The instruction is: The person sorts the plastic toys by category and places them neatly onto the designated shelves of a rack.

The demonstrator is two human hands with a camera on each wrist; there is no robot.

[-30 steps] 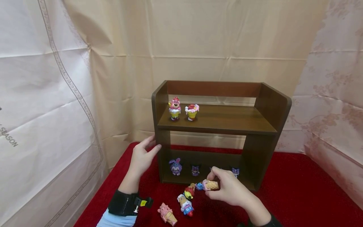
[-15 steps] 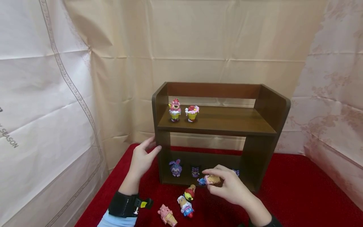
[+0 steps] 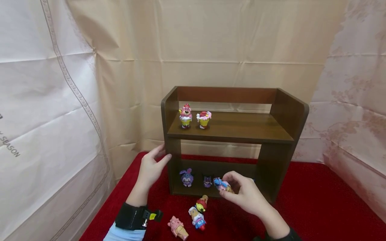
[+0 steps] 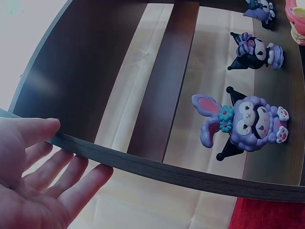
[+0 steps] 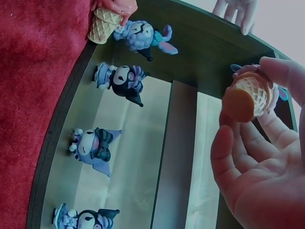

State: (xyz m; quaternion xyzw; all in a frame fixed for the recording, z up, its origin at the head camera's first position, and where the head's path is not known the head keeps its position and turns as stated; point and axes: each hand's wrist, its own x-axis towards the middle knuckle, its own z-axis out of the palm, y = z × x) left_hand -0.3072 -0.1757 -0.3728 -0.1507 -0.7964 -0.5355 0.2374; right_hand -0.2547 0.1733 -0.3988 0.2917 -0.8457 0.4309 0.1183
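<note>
My right hand [image 3: 245, 192] pinches an ice-cream-cone figurine [image 3: 222, 184] between thumb and fingers, in front of the lower shelf. In the right wrist view its waffle-patterned cone base [image 5: 243, 102] faces the camera; the top is partly hidden. My left hand [image 3: 151, 169] touches the left side panel [image 4: 143, 164] of the brown wooden shelf unit [image 3: 247, 127], fingers fairly straight. Purple figurines stand on the lower level, including a rabbit-eared one [image 3: 187, 178] and a smaller dark-hooded one [image 3: 207, 181]. My right hand hides others there in the head view.
On the upper shelf stand a pink bear figurine [image 3: 185, 116] and a yellow cup-shaped figurine [image 3: 204, 119]. A pink cone figurine [image 3: 178, 228], a blue-faced one [image 3: 197, 218] and a red-and-yellow one [image 3: 201, 203] lie on the red cloth [image 3: 325, 201] before the unit.
The right hand has lifted the cone figurine off the red cloth and turned it, so its blue top now points more upward. The left hand has stayed at the side panel.
</note>
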